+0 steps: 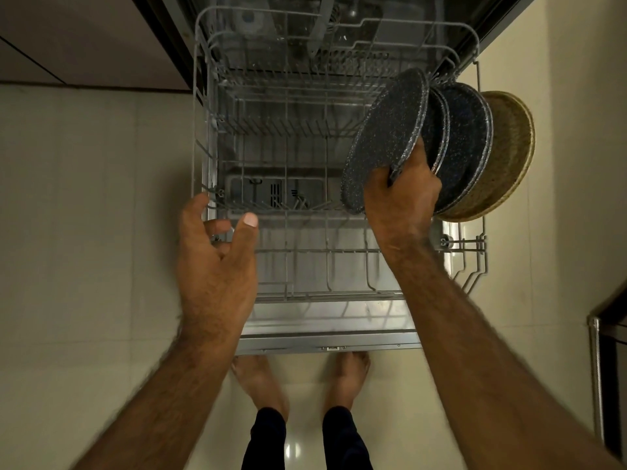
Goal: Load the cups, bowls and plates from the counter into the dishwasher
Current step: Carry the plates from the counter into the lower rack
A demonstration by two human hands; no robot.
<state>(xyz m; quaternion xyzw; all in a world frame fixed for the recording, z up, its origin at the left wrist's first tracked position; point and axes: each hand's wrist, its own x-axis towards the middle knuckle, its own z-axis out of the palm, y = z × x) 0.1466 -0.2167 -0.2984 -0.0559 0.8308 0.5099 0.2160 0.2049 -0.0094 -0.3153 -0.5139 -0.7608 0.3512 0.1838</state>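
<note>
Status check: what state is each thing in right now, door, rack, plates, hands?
Dishwasher door: open, lying flat.
Grey wire rack: pulled out over the door.
Dark speckled round plate: tilted, held by its edge.
Right hand: grips that plate.
Two other dark speckled plates: upright in rack.
Tan round plate: upright, rightmost.
Left hand: open, holding nothing.

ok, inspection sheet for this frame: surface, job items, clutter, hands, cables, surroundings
Surface: grey wire dishwasher rack, pulled out over the open steel door.
Job's things: dark speckled round plate in hand; two more dark speckled plates and a tan woven-textured plate stand on edge at the rack's right side.
Clutter: nothing seen.
Hands: right hand grips the held plate's lower rim; left hand loose beside the rack's left rim, holding nothing.
Cables: nothing seen.
Surroundings: cream tiled floor, bare feet, brown cabinet front upper left.
</note>
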